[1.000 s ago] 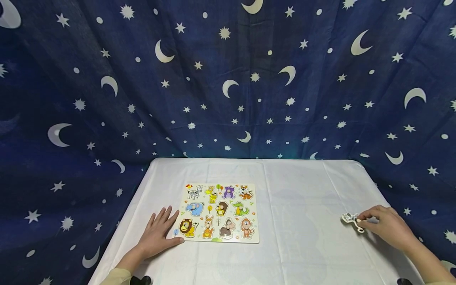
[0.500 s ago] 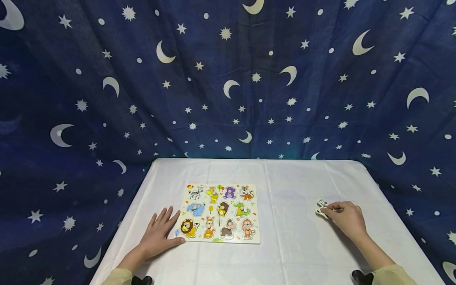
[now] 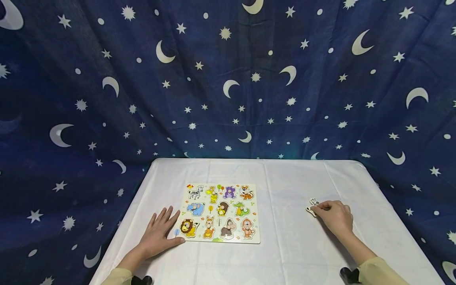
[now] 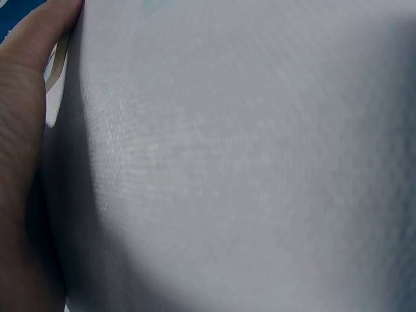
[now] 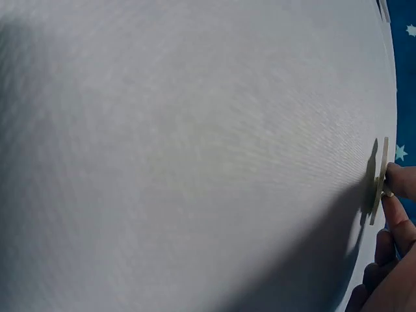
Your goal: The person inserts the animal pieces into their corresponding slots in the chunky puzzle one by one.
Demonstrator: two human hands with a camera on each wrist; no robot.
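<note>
In the head view my right hand (image 3: 335, 219) pinches a zebra puzzle piece (image 3: 314, 201) over the right half of the table. The right wrist view has the piece (image 5: 381, 179) edge-on between thumb and finger, its shadow on the cloth. My left hand (image 3: 158, 233) lies with fingers spread beside the animal puzzle board (image 3: 254, 213), thumb at its lower left corner. A zebra (image 3: 196, 192) shows at the board's upper left, without a visible knob. Other animals with small knobs fill the rest, including a giraffe (image 3: 212, 194) and a lion (image 3: 188, 227).
A white cloth (image 3: 285, 178) covers the table. Behind and around it hangs a dark blue curtain (image 3: 213, 95) with moons and stars. Black wrist gear (image 3: 349, 275) sits at the right sleeve, and similar gear (image 3: 141, 280) at the left.
My right hand has moved left across the table with the zebra puzzle piece, from near the right edge towards the board. The left hand and board stay put.
</note>
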